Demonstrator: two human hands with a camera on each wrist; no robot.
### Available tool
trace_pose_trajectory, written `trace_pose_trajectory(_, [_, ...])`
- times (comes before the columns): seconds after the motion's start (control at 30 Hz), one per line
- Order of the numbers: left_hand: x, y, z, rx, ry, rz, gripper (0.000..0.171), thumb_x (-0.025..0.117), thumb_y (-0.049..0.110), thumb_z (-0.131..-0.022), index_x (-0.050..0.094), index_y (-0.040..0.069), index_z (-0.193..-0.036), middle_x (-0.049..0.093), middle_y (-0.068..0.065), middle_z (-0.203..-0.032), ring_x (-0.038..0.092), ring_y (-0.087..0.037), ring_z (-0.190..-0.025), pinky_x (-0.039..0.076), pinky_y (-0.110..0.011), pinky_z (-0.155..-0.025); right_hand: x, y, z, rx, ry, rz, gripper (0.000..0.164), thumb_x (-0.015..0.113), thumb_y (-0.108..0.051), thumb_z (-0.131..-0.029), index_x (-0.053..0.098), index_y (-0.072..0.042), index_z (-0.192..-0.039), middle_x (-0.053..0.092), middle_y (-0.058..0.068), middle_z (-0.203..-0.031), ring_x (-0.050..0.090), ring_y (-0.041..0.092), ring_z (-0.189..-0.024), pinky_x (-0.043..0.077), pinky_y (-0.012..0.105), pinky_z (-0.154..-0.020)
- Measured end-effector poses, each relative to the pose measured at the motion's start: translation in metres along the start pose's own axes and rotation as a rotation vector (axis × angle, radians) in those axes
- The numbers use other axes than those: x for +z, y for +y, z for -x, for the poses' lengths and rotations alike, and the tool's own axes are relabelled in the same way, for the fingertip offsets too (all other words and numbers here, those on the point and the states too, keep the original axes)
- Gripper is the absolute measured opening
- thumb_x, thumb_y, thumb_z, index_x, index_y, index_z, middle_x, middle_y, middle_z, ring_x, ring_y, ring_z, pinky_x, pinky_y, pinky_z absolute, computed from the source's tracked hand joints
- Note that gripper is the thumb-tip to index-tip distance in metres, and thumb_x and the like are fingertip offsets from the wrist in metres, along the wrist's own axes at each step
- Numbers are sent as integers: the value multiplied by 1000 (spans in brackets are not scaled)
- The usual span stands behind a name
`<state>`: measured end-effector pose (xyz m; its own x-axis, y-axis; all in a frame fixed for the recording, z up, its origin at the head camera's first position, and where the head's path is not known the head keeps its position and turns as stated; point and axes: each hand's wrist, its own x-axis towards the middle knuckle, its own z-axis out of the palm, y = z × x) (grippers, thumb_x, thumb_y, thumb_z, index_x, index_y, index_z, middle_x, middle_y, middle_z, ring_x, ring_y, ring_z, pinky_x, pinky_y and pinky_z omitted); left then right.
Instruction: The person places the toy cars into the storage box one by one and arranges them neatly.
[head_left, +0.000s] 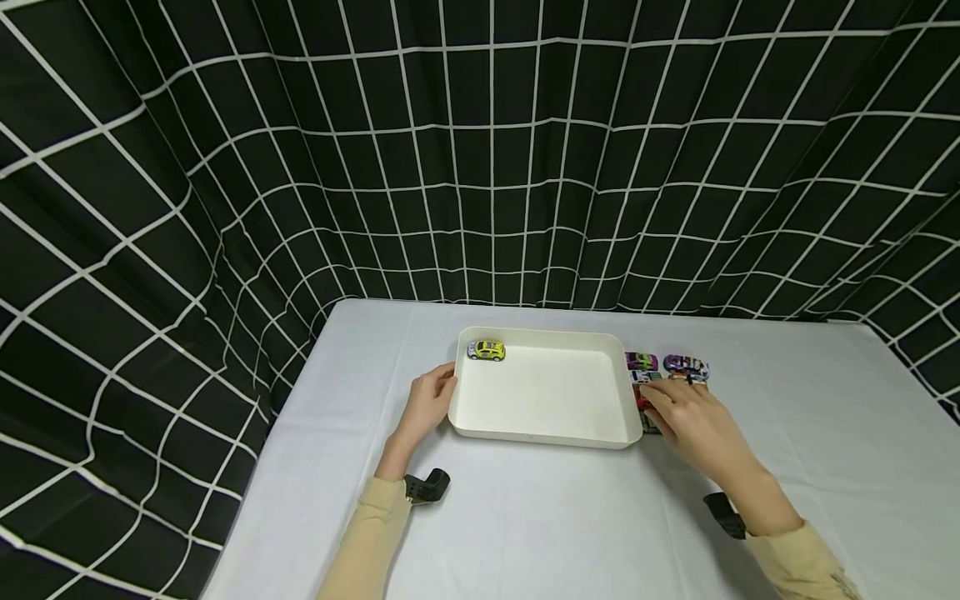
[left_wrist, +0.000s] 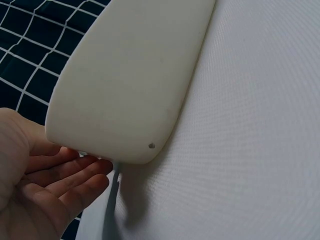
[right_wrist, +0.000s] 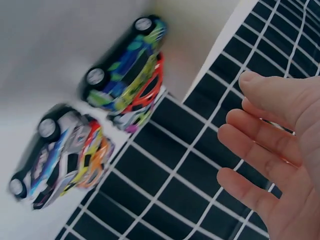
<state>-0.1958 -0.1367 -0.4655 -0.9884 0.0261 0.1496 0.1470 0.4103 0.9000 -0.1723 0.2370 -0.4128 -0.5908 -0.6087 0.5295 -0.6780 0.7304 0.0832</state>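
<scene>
A shallow white tray (head_left: 547,392) lies on the table with a yellow toy car (head_left: 487,350) in its far left corner. My left hand (head_left: 431,403) holds the tray's left end, its thumb at the rim and the other fingers along the outside in the left wrist view. Beyond the tray's right end, my right hand (head_left: 697,421) is over several toy cars, with thumb and fingers apart and nothing between them. The right wrist view shows a blue-green car (right_wrist: 125,70), a red car (right_wrist: 150,90) and a white-and-blue car (right_wrist: 55,155) in two rows. The hand partly hides these rows in the head view.
A purple-and-green car (head_left: 642,361) and a purple-and-white car (head_left: 686,365) stand at the far end of the rows. White cloth (head_left: 525,517) covers the table. A black curtain with white grid lines (head_left: 517,167) hangs behind and at both sides.
</scene>
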Motion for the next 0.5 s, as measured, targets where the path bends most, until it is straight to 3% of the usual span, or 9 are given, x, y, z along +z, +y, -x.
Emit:
trace_pose_trajectory(0.07, [0, 1, 0, -1, -2, 6, 33, 48, 1, -94, 49, -13, -125, 59, -27, -114, 62, -32, -100, 55, -30, -80, -2, 3, 5, 15, -5, -5, 32, 71, -4, -71, 64, 7, -100, 62, 21, -98, 58, 37, -91, 49, 52, -76])
trace_pose_trajectory(0.13, [1, 1, 1, 0, -3, 9, 33, 48, 1, -94, 50, -12, -125, 59, -27, -114, 62, -32, -100, 55, -31, -80, -3, 7, 10, 23, -3, 0, 40, 74, 0, -62, 64, 8, -100, 62, 22, -98, 57, 38, -91, 49, 51, -75])
trace_pose_trajectory(0.4, [1, -2, 1, 8, 3, 7, 33, 48, 1, -94, 50, -12, -124, 59, -27, -114, 62, -32, -99, 55, -31, -81, -8, 18, 24, 58, -21, -2, 43, 75, 1, -62, 63, 8, -102, 62, 22, -101, 57, 37, -93, 49, 49, -68])
trace_pose_trajectory(0.5, [1, -2, 0, 9, 2, 8, 33, 48, 2, -95, 49, -13, -125, 59, -27, -115, 62, -32, -100, 55, -31, -81, -8, 22, 30, 67, -28, -6, 36, 73, -1, -67, 64, 7, -101, 62, 21, -102, 58, 37, -92, 49, 49, -66])
